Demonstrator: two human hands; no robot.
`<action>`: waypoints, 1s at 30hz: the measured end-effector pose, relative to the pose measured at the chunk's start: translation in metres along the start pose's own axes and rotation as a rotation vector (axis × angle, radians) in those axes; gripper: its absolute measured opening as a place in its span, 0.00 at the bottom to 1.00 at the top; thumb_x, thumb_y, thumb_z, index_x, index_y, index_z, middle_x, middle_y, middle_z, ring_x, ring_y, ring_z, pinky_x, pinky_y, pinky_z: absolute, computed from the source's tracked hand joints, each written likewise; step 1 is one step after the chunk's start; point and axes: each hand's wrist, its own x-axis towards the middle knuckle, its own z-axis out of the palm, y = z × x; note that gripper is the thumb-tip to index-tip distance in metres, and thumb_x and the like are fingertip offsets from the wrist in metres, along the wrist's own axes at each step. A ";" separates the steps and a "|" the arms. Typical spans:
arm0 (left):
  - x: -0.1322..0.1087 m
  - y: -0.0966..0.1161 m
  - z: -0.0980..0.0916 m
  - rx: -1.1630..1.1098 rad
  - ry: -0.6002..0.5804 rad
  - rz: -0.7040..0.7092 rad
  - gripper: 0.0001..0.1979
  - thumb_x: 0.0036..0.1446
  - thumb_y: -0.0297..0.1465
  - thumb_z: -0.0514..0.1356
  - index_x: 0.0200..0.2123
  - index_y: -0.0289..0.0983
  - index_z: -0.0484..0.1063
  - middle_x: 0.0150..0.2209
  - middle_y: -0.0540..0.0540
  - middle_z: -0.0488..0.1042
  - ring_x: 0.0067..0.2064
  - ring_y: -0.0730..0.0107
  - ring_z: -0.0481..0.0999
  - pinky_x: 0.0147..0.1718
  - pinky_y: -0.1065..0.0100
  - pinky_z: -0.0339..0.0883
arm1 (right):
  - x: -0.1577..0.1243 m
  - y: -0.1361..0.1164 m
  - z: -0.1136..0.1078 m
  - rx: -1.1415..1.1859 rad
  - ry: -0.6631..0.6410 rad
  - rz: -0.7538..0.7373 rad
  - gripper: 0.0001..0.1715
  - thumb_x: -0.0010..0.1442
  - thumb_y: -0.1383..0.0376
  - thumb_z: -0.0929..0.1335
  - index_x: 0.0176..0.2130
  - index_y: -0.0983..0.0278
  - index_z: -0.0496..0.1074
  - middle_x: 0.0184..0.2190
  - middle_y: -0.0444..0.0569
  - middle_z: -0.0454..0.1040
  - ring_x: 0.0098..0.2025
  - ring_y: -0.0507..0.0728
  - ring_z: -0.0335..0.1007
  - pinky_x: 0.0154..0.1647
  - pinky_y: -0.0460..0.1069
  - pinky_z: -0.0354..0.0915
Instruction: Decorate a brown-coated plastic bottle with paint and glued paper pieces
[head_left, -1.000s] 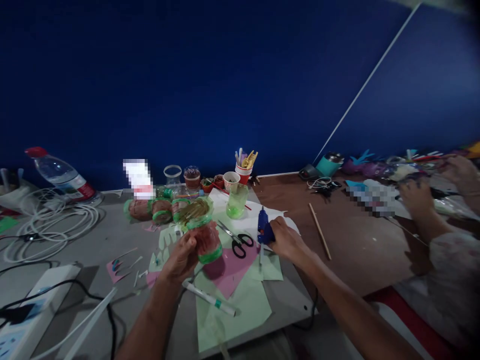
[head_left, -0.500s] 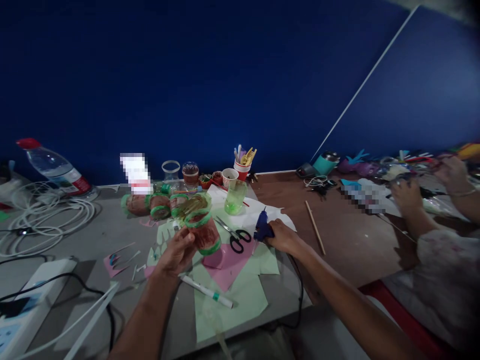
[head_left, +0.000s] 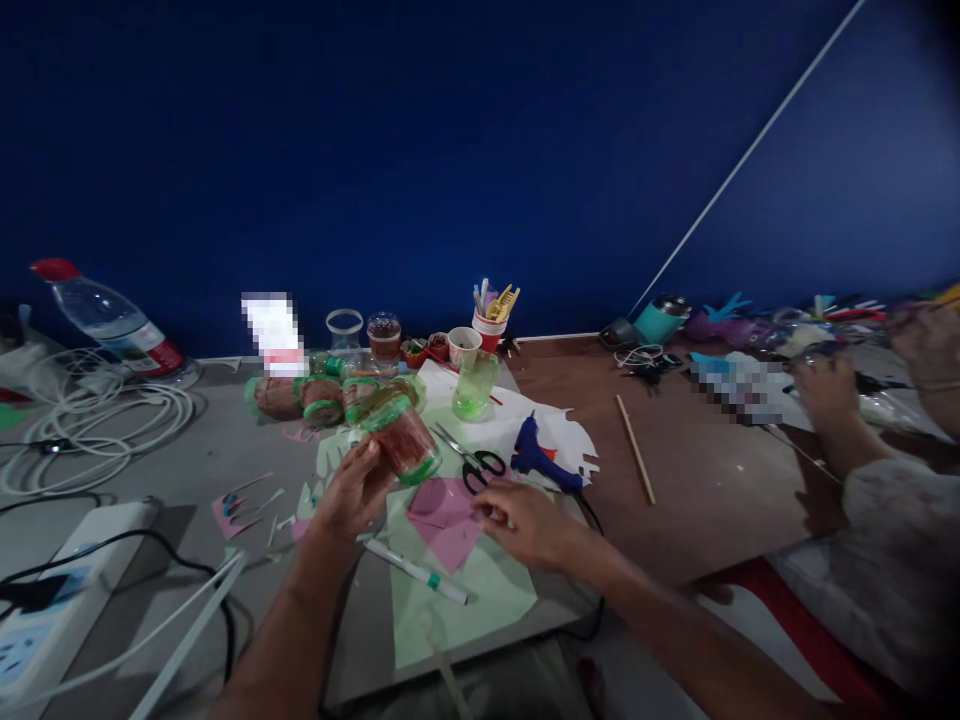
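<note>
Grasping brown-and-green cup (head_left: 405, 438) in left hand (head_left: 351, 490), tilted, above bench (head_left: 225, 435), left of scissors (head_left: 470, 460). Holding right hand (head_left: 529, 522) half-curled by right edge of pink paper (head_left: 448, 540); can't tell whether pinching anything in that grip. Can see blue glue gun (head_left: 532, 455) resting on white paper (head_left: 574, 430), clear of both hands.

Red-capped bottle (head_left: 116, 325) beside coiled white cable (head_left: 112, 428)

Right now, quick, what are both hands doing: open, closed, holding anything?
Left hand: closed on the red-and-green container.
Right hand: partly open, fingers loosely curled near the scissors, nothing visibly held.
</note>
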 end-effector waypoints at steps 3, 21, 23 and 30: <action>0.001 -0.002 -0.002 -0.001 0.037 0.009 0.15 0.42 0.36 0.71 0.35 0.37 0.77 0.37 0.48 0.81 0.43 0.64 0.79 0.48 0.65 0.68 | 0.012 -0.019 0.015 -0.162 -0.067 -0.077 0.10 0.59 0.68 0.65 0.39 0.67 0.74 0.39 0.55 0.74 0.45 0.59 0.68 0.47 0.50 0.62; -0.003 -0.001 0.006 0.042 -0.021 -0.041 0.14 0.44 0.37 0.71 0.33 0.36 0.76 0.34 0.48 0.81 0.36 0.65 0.80 0.42 0.67 0.72 | 0.034 -0.037 0.045 -0.384 -0.065 0.002 0.15 0.61 0.59 0.64 0.43 0.66 0.71 0.44 0.57 0.71 0.37 0.60 0.73 0.34 0.51 0.66; -0.003 -0.001 0.005 0.040 -0.022 -0.032 0.14 0.44 0.37 0.71 0.34 0.37 0.76 0.34 0.48 0.81 0.37 0.65 0.80 0.41 0.68 0.72 | 0.033 -0.032 0.047 -0.411 -0.066 -0.047 0.12 0.62 0.64 0.62 0.42 0.65 0.72 0.43 0.56 0.72 0.35 0.59 0.73 0.33 0.51 0.66; -0.003 -0.002 0.004 0.053 -0.047 -0.047 0.13 0.46 0.37 0.69 0.34 0.36 0.77 0.38 0.45 0.81 0.43 0.59 0.79 0.46 0.63 0.71 | 0.019 -0.013 0.040 -0.471 0.019 -0.143 0.11 0.60 0.71 0.61 0.36 0.66 0.72 0.36 0.54 0.74 0.33 0.58 0.71 0.34 0.50 0.63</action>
